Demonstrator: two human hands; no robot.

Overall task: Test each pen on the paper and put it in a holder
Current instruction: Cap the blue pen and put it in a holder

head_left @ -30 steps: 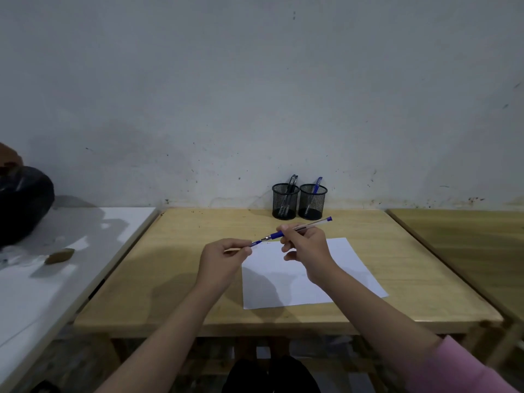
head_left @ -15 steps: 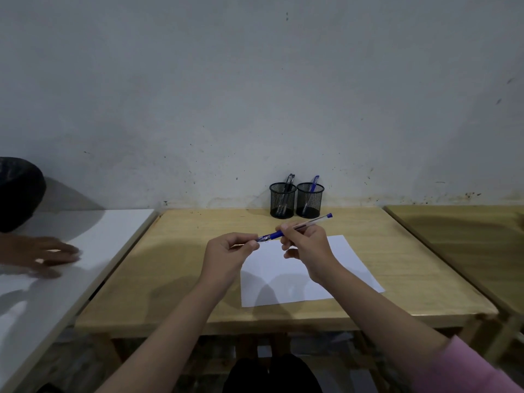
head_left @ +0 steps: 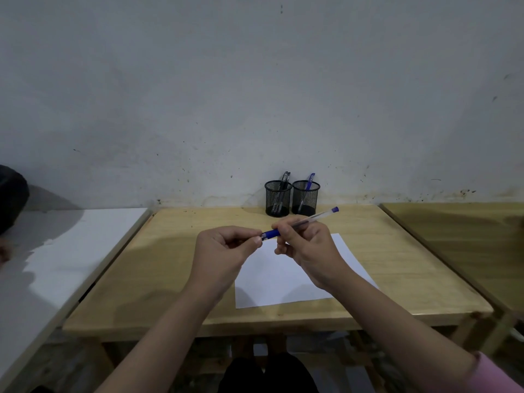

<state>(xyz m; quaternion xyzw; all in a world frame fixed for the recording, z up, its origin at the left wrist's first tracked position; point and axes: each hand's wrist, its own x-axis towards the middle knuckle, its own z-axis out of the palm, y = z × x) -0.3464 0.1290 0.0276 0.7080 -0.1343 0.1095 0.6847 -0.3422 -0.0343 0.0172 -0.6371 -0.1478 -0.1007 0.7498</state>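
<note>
A clear pen with a blue grip and blue end (head_left: 307,220) is held level above the wooden table (head_left: 170,268). My right hand (head_left: 307,246) grips its barrel. My left hand (head_left: 226,251) pinches the tip end, where a cap may sit; the cap itself is hidden by the fingers. A white sheet of paper (head_left: 283,282) lies under both hands. Two black mesh holders stand at the wall: the left holder (head_left: 278,198) has dark pens in it, the right holder (head_left: 306,198) has one blue pen.
A white table (head_left: 65,251) adjoins on the left, with a black object (head_left: 11,197) and another person's fingers (head_left: 3,252) at its edge. A second wooden table (head_left: 465,236) stands to the right. The wall is close behind the holders.
My left hand has closed in toward the right hand along the pen tip. The other person's hand on the white table has drawn back to the left edge.
</note>
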